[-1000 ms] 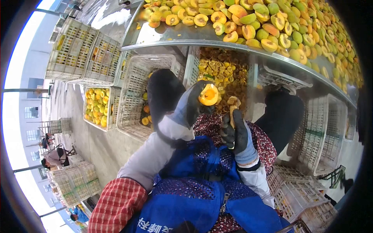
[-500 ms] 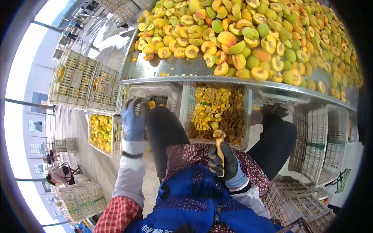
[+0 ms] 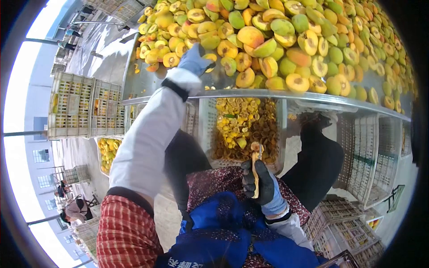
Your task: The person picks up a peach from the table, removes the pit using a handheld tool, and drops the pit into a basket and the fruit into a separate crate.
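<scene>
My left hand (image 3: 195, 61), in a blue glove with dark fingers, reaches over the metal table at the edge of the peach pile. Its fingers close around a halved peach (image 3: 210, 58), though the hand partly hides them. Above my lap, my right hand (image 3: 260, 181) wraps its dark gloved fingers around a wooden-handled pitting tool (image 3: 256, 172), held upright. A small brownish, fruit-like bit (image 3: 255, 146) shows at the tool's top end. Many halved peaches (image 3: 263, 38), yellow, green and orange, cover the table.
The metal table's edge (image 3: 263, 94) runs across in front of me. Below it stands a crate (image 3: 280, 129) of peach scraps and pits (image 3: 239, 123). Stacked crates (image 3: 69, 107) stand left; more crates (image 3: 362, 156) are at right. People sit in the left background.
My left hand has moved from beside my knee below the table up to the peach pile and taken hold of a half. My right hand with the tool has barely shifted.
</scene>
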`<state>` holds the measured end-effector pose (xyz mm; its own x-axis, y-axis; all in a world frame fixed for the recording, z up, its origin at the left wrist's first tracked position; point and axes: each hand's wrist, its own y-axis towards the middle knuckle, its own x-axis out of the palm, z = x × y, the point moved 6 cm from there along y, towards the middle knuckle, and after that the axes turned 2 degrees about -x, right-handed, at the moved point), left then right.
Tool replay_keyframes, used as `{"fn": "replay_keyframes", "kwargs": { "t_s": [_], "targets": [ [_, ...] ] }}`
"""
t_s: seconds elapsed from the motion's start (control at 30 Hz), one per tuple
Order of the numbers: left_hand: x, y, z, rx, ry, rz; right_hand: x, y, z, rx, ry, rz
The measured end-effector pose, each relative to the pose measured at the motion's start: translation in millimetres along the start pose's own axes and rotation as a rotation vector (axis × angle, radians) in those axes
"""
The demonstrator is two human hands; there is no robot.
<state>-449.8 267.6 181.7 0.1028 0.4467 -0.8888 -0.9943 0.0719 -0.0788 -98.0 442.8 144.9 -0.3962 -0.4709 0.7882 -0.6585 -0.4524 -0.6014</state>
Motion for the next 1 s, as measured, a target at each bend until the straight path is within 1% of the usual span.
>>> {"fn": "replay_keyframes", "kwargs": {
  "t_s": [0.07, 0.1, 0.13, 0.2, 0.23, 0.27, 0.3, 0.33, 0.37, 0.4, 0.43, 0.47, 0.53, 0.57, 0.6, 0.63, 0.67, 0.7, 0.73, 0.77, 0.8, 0.83, 0.87, 0.9, 0.93, 0.97, 1.0],
  "targets": [
    [-8.1, -51.6, 19.9, 0.095, -0.321, 0.001, 20.5, -8.7, -13.1, -0.028, -0.011, -0.095],
    [-3.9, -81.5, 25.6, 0.115, -0.361, -0.007, 32.6, -15.2, -20.8, -0.048, -0.005, -0.189],
    [2.4, -114.4, 32.8, 0.134, -0.402, -0.016, 38.4, -16.3, -22.2, -0.046, -0.002, -0.183],
    [17.1, -187.8, 55.5, 0.053, -0.675, -0.113, 54.6, -16.9, -25.7, -0.143, -0.129, -0.26],
    [20.0, -213.8, 66.6, 0.051, -0.817, -0.133, 26.7, 11.0, -16.1, -0.203, -0.272, -0.144],
    [20.1, -232.2, 73.6, 0.049, -0.957, -0.154, 7.3, 29.4, -12.3, -0.252, -0.236, 0.058],
    [16.5, -242.7, 74.3, 0.045, -0.959, -0.152, -7.9, 36.8, -9.0, -0.241, -0.239, 0.128],
    [15.0, -249.7, 70.5, -0.026, -0.992, -0.175, -19.3, 40.6, -8.1, -0.233, -0.241, 0.196],
    [14.0, -254.2, 65.7, -0.097, -1.026, -0.195, -9.4, 37.7, -9.4, -0.232, -0.244, 0.194],
    [10.3, -257.2, 61.0, -0.106, -1.029, -0.188, 8.3, 26.7, -15.1, -0.312, -0.319, 0.18],
    [15.2, -262.1, 61.6, -0.107, -1.014, -0.365, 19.3, 15.5, -18.1, -0.388, -0.392, 0.171],
    [20.1, -266.4, 66.0, -0.089, -0.994, -0.542, 21.7, 12.6, -19.5, -0.39, -0.397, 0.173],
    [13.5, -274.1, 73.8, -0.103, -1.024, -0.555, 36.6, 11.7, -17.4, -0.343, -0.564, 0.014],
    [7.5, -274.4, 73.1, -0.159, -1.185, -0.405, 38.2, 9.9, -13.3, -0.292, -0.509, -0.001],
    [2.8, -275.3, 70.4, -0.212, -1.341, -0.244, 39.6, 7.7, -11.2, -0.297, -0.514, -0.004],
    [5.8, -279.6, 72.4, -0.164, -1.359, -0.231, 38.6, 5.2, -7.4, -0.288, -0.384, 0.016],
    [9.3, -284.6, 72.0, -0.069, -1.321, -0.178, 37.7, 2.8, -2.7, -0.277, -0.252, 0.036],
    [10.9, -291.3, 78.8, -0.066, -1.361, -0.15, 42.8, -0.6, 5.0, -0.233, -0.117, 0.038],
    [13.0, -295.9, 85.4, -0.064, -1.403, -0.123, 48.3, -6.1, 8.2, -0.233, -0.119, 0.038],
    [11.3, -296.4, 86.9, 0.101, -1.156, 0.007, 51.0, -10.7, 18.4, -0.102, -0.044, 0.065],
    [14.3, -298.0, 82.3, 0.099, -1.158, 0.009, 50.6, -15.5, 29.9, 0.032, 0.031, 0.094],
    [15.1, -298.8, 79.3, 0.12, -1.295, -0.005, 46.5, -17.6, 32.5, 0.033, -0.088, 0.031],
    [15.6, -298.1, 76.3, 0.143, -1.432, -0.018, 41.9, -16.8, 32.8, 0.033, -0.093, 0.034],
    [14.6, -294.1, 65.1, 0.064, -1.272, 0.094, 38.7, -15.8, 31.0, 0.002, -0.295, 0.025],
    [15.9, -296.4, 56.8, -0.002, -1.346, 0.088, 37.8, -15.8, 28.8, -0.029, -0.496, 0.014],
    [16.9, -295.6, 50.7, -0.028, -1.366, 0.08, 38.7, -19.3, 21.8, -0.086, -0.493, 0.064],
    [18.1, -293.4, 46.3, -0.054, -1.386, 0.073, 39.5, -19.5, 22.4, -0.085, -0.496, 0.06]
  ]
}}
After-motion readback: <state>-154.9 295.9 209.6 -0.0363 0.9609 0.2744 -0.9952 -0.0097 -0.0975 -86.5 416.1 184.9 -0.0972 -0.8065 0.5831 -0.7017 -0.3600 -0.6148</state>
